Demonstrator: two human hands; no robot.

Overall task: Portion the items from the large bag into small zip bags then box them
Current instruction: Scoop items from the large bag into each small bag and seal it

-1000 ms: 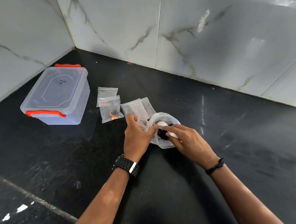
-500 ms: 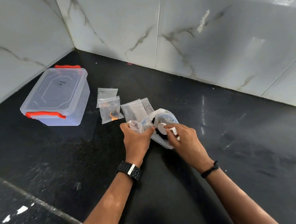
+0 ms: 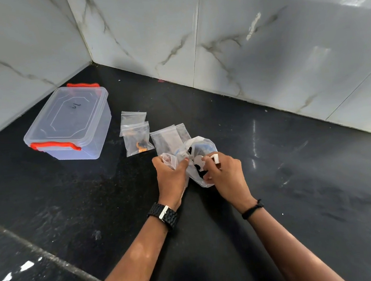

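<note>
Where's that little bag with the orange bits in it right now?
The small clear zip bag with orange pieces lies flat on the black counter, left of centre in the head view, between the lidded clear plastic box with red clips and the empty zip bags.

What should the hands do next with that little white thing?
Probably lift the little white piece clear of the large bag and carry it to an empty small zip bag. The right hand already pinches it at the bag's mouth, the left hand grips the bag's edge, and empty zip bags lie just beyond. The box is closed.
</note>
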